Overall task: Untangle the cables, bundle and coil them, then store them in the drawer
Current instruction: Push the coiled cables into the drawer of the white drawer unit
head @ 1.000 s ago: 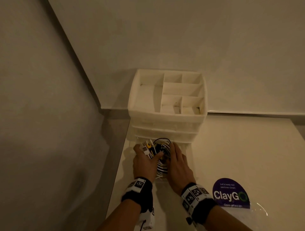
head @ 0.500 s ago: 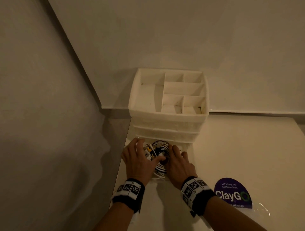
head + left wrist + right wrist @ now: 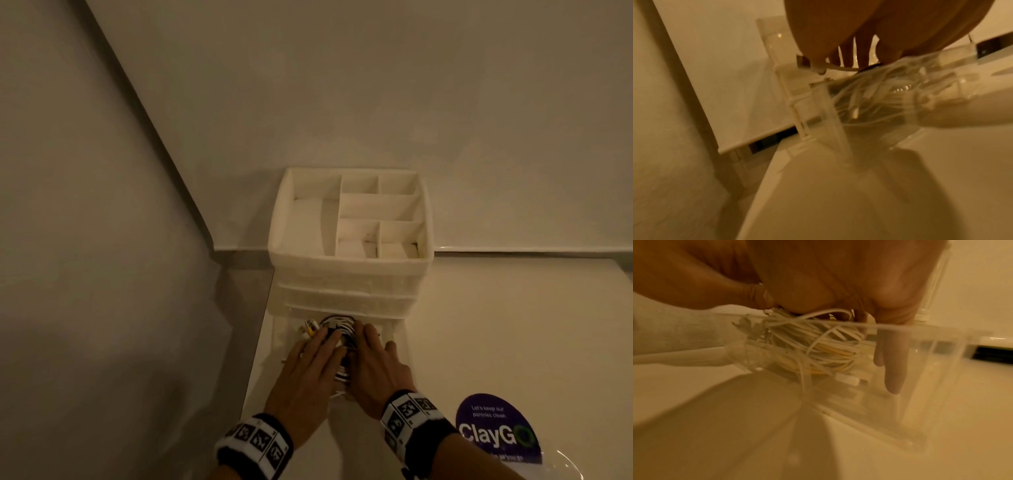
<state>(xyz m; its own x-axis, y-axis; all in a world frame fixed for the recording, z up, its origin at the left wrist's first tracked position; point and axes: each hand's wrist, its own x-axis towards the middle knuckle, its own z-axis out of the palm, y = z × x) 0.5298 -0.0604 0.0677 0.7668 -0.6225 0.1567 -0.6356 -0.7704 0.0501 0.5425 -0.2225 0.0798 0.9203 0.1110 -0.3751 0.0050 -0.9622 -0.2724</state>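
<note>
A coiled bundle of white, black and yellow cables (image 3: 337, 323) lies in the clear bottom drawer (image 3: 397, 330), which is pulled out of a white drawer unit (image 3: 349, 274). My left hand (image 3: 318, 356) lies flat on top of the bundle with straight fingers. My right hand (image 3: 373, 356) presses beside it on the right, fingers straight. In the left wrist view my left hand (image 3: 849, 40) hovers over the cables (image 3: 869, 104), seen through the drawer wall (image 3: 830, 113). In the right wrist view my right hand (image 3: 838, 280) touches the coil (image 3: 813, 344), fingers reaching down inside the drawer (image 3: 941, 353).
The unit's top is an open tray (image 3: 277, 219) with several dividers. A wall (image 3: 102, 240) stands close on the left, past the table's left edge (image 3: 260, 342). A purple ClayGo sticker (image 3: 496, 435) lies on the table at the right front.
My left hand has let go of the bundle and flattened on top of it. Both hands have pushed forward, and the coil sits deeper in the drawer.
</note>
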